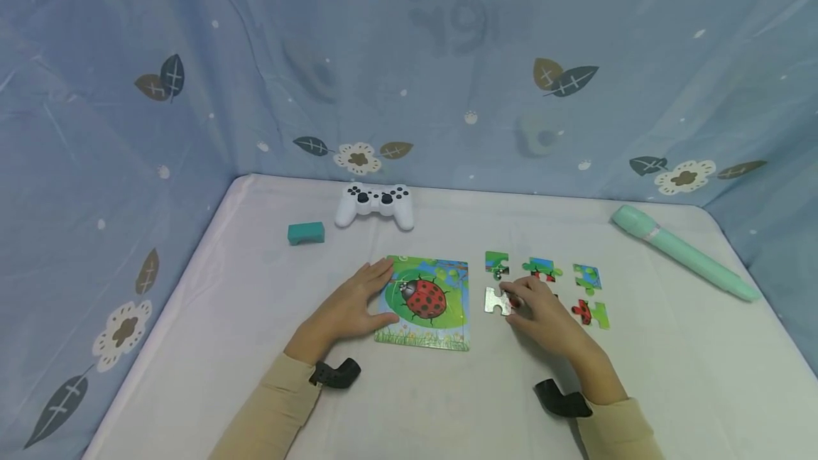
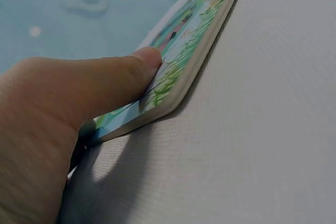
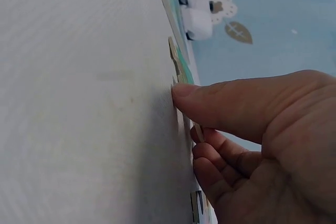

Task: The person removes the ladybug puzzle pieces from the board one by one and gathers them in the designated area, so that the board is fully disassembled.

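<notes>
A square puzzle board (image 1: pixel 441 336) with a ladybug picture lies on the table in the head view. My left hand (image 1: pixel 345 307) rests at its left side, fingers extended towards the upper left corner. In the left wrist view the thumb (image 2: pixel 123 74) lies on the board's top surface near a corner. To the board's right, my right hand (image 1: pixel 543 318) pinches a jigsaw piece (image 1: pixel 495 301), which shines pale from glare. The right wrist view shows the thumb (image 3: pixel 210 98) low against the piece's thin edge. Another green jigsaw piece (image 1: pixel 495 263) lies just above; the fingers partly hide others.
More loose jigsaw pieces lie rightward, including a blue-green one (image 1: pixel 588 277) and a red-green one (image 1: pixel 591 313). A white game controller (image 1: pixel 375 206) and a teal block (image 1: pixel 306 233) sit behind the board. A long mint-green object (image 1: pixel 686 254) lies far right. Patterned blue cloth (image 1: pixel 447 91) surrounds the table.
</notes>
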`<action>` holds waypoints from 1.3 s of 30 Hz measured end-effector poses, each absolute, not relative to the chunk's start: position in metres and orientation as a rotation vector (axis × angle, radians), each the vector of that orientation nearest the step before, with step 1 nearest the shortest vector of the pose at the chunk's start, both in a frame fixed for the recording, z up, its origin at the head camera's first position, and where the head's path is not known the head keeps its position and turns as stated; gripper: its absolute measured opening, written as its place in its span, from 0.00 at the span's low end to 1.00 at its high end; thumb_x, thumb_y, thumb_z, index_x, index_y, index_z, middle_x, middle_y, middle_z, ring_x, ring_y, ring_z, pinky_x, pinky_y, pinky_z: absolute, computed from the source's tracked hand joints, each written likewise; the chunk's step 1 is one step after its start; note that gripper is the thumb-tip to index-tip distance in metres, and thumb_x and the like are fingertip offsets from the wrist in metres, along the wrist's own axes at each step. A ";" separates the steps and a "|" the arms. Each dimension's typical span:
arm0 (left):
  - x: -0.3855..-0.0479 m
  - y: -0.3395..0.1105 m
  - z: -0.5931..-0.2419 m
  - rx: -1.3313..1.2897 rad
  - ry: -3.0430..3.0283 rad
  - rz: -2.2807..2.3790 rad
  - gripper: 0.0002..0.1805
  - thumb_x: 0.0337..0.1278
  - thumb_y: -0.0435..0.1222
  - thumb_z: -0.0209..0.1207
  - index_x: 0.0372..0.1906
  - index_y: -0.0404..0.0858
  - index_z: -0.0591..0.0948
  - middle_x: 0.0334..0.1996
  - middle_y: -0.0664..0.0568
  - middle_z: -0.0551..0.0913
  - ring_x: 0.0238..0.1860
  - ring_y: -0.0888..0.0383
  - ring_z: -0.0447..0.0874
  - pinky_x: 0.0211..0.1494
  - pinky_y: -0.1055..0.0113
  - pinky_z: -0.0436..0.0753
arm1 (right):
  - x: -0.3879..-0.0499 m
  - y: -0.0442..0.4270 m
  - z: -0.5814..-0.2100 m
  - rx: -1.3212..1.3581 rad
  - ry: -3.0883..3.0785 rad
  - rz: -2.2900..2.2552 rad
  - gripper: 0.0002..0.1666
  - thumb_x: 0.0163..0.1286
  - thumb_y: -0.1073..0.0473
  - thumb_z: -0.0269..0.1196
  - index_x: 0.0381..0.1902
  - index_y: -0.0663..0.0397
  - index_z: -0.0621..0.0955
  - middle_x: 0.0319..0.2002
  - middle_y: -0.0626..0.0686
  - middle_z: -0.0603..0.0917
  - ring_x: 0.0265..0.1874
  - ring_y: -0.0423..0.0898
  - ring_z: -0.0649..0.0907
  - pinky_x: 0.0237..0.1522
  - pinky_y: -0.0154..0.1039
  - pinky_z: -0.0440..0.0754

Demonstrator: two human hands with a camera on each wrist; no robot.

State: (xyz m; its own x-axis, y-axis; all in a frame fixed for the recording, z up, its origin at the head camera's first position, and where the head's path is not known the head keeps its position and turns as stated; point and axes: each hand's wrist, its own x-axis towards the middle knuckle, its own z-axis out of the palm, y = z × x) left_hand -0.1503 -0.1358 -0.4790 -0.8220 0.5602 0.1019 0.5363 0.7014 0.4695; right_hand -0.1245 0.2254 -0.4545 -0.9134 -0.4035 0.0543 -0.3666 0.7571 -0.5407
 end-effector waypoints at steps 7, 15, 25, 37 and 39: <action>-0.151 -0.134 -0.481 0.926 2.853 0.769 0.49 0.51 0.60 0.60 0.70 0.33 0.62 0.73 0.49 0.57 0.74 0.52 0.53 0.77 0.58 0.52 | -0.124 0.227 -0.454 -0.584 2.857 -0.898 0.30 0.60 0.65 0.66 0.61 0.62 0.74 0.51 0.57 0.74 0.51 0.54 0.74 0.50 0.53 0.77; -0.151 -0.133 -0.480 0.921 2.846 0.831 0.49 0.50 0.59 0.62 0.70 0.32 0.62 0.73 0.49 0.57 0.74 0.51 0.51 0.77 0.57 0.52 | -0.121 0.224 -0.450 -0.553 2.877 -0.939 0.32 0.60 0.61 0.67 0.62 0.60 0.73 0.55 0.59 0.75 0.55 0.57 0.75 0.55 0.59 0.77; -0.144 -0.127 -0.474 0.871 2.736 0.957 0.44 0.49 0.55 0.64 0.69 0.38 0.65 0.72 0.51 0.61 0.73 0.45 0.55 0.74 0.52 0.60 | -0.113 0.197 -0.450 -0.679 2.789 -1.050 0.32 0.60 0.58 0.68 0.62 0.56 0.73 0.58 0.52 0.76 0.56 0.50 0.77 0.56 0.53 0.78; -0.122 -0.096 -0.465 1.228 2.599 0.843 0.37 0.57 0.50 0.61 0.69 0.40 0.66 0.70 0.51 0.66 0.71 0.52 0.60 0.75 0.57 0.59 | -0.102 0.163 -0.461 -0.883 2.761 -1.141 0.33 0.58 0.58 0.69 0.61 0.59 0.73 0.58 0.52 0.75 0.60 0.51 0.74 0.60 0.54 0.75; -0.121 -0.094 -0.467 1.276 2.588 0.822 0.37 0.57 0.49 0.61 0.69 0.41 0.66 0.70 0.51 0.65 0.71 0.56 0.60 0.76 0.58 0.59 | -0.101 0.160 -0.464 -0.900 2.764 -1.116 0.34 0.58 0.57 0.69 0.61 0.60 0.73 0.59 0.53 0.74 0.60 0.52 0.73 0.61 0.54 0.74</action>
State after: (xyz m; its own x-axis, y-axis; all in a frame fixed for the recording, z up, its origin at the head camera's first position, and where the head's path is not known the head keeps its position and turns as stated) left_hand -0.1207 -0.0936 -0.4666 -0.6303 0.7685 0.1105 0.6915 0.4909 0.5300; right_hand -0.1013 0.1596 -0.4642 -0.8328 -0.5226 0.1826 -0.5029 0.5762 -0.6443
